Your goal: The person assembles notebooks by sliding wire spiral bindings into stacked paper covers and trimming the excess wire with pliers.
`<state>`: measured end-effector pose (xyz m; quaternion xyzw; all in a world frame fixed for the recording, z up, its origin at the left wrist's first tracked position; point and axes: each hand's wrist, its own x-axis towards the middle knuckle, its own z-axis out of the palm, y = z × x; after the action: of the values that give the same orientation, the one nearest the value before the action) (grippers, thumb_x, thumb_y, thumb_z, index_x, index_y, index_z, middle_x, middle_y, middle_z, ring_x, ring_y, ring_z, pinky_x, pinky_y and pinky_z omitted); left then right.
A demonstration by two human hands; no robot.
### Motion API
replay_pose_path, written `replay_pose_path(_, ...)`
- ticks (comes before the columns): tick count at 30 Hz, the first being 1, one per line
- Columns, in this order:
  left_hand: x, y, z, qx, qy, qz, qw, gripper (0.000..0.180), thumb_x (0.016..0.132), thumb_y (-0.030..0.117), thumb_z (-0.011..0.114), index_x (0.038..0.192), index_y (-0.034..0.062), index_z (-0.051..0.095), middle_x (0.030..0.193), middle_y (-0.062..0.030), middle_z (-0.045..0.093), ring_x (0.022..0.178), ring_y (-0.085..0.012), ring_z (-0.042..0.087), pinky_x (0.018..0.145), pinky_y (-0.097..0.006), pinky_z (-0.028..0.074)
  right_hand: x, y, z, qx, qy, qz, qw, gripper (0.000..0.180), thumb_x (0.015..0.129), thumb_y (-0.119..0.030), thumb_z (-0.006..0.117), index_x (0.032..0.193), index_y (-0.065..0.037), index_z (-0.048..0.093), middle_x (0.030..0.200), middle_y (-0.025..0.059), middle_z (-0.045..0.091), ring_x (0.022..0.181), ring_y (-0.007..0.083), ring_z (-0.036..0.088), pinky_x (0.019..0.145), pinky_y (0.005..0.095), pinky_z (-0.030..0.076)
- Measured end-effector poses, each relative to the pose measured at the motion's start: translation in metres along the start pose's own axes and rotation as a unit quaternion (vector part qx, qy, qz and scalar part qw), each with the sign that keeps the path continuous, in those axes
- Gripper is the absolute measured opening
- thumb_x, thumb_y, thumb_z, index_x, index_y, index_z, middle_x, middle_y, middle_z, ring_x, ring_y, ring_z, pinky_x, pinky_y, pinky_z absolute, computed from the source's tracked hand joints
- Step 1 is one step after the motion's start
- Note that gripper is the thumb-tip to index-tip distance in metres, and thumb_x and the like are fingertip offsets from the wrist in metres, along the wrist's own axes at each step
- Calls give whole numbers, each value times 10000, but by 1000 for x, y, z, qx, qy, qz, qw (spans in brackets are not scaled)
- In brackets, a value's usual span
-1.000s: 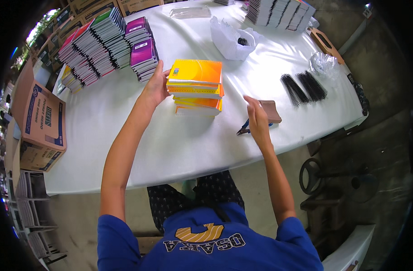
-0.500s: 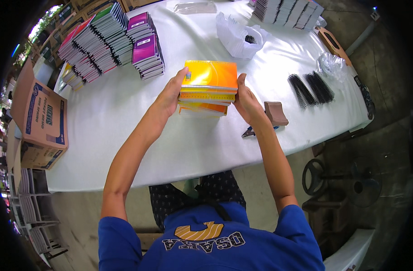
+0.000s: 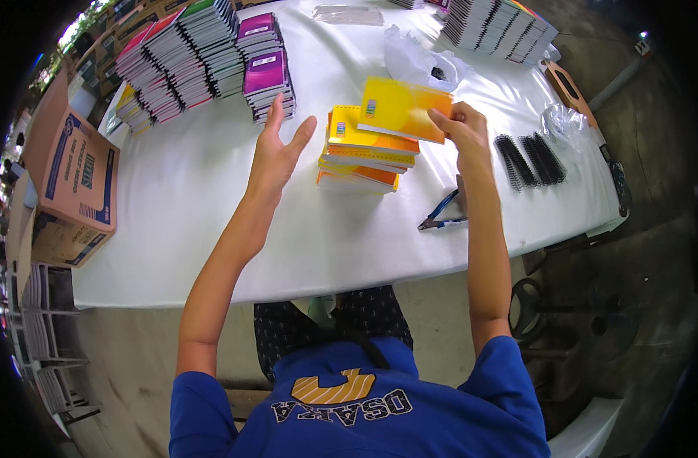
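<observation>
Two hands are up over the white surface near the middle of the frame. My right hand pinches a yellow notebook by its right edge, fingers on top and thumb beneath, and holds it lifted and tilted above the stack of yellow and orange notebooks that sits at the centre of the surface. My left hand is spread, fingers apart and palm turned toward the stack, holding nothing; it hovers just to the left of the stack without touching it.

Below and right of the stack, close to my right forearm, lie blue-handled pliers on the surface. Further right, black spiral coils lie side by side, with a clear plastic bag just above them. A crumpled white bag lies above the lifted notebook.

In the upper left, rows of spiral-bound notebooks stand stacked, with a purple-covered pile beside them. Another row of notebooks sits at the top right. At the left edge of the frame, beyond the surface, stands a cardboard box.
</observation>
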<state>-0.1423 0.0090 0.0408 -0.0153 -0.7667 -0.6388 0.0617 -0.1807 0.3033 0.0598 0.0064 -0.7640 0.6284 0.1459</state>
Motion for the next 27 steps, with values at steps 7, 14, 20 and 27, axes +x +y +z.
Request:
replay_pose_path(7,-117,38,-9,312,68,235,918,1001,740,435,769,1524,91,249,1573,-201,214,1463,-365,178,1149,-505,191,-152,17,68,143,-188,-26,971,128,790,64,702,878,-4,638,812,10,668,745,50,577,689,230,505)
replay_pose_path(14,-126,-27,-10,545,-121,213,802,862,779,417,709,1471,70,329,1449,-195,405,1408,-417,262,1111,-598,203,-187,62,118,39,-201,-78,976,168,751,150,600,855,18,612,883,99,705,836,176,683,758,300,535)
replay_pose_path(20,-144,-37,-10,568,-199,162,782,591,852,172,647,1392,87,422,1205,-108,625,1059,-328,632,837,-493,508,-201,71,112,1,-190,-136,972,281,705,182,595,914,-5,605,972,119,689,917,283,672,830,339,534)
replay_pose_path(27,-116,-10,-12,502,-340,59,793,566,897,272,622,1408,143,415,935,-150,685,767,-364,639,642,-468,492,-143,52,30,-129,-217,-187,949,267,725,77,709,962,-31,651,1063,77,685,1061,270,639,898,350,509)
